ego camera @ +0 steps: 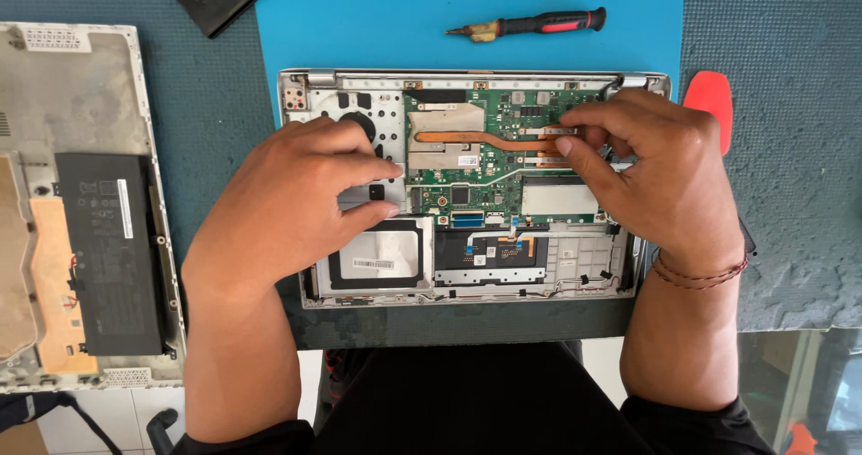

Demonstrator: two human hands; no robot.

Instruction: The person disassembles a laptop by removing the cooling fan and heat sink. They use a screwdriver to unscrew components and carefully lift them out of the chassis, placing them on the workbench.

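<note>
The opened silver laptop base (467, 293) shows a green circuit board (503, 150) crossed by a copper-coloured heat pipe (476, 137). It lies on a bright blue work mat (359, 20) over a dark teal textured table cover (790, 195). The slim screwdriver (530, 26) is black and red with a yellowish tip. A red-orange flat plastic tool (709, 96) lies near the cover's right edge.

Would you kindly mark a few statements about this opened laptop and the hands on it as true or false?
1. The screwdriver lies on the blue mat beyond the laptop. True.
2. The right hand holds the screwdriver. False: its fingertips are at the copper heat pipe on the green board.
3. The left hand rests on the laptop's left part. True.
4. The black battery sits inside the laptop being worked on. False: it lies on the separate cover panel at the left.
5. A red pry tool lies right of the laptop. True.
</note>
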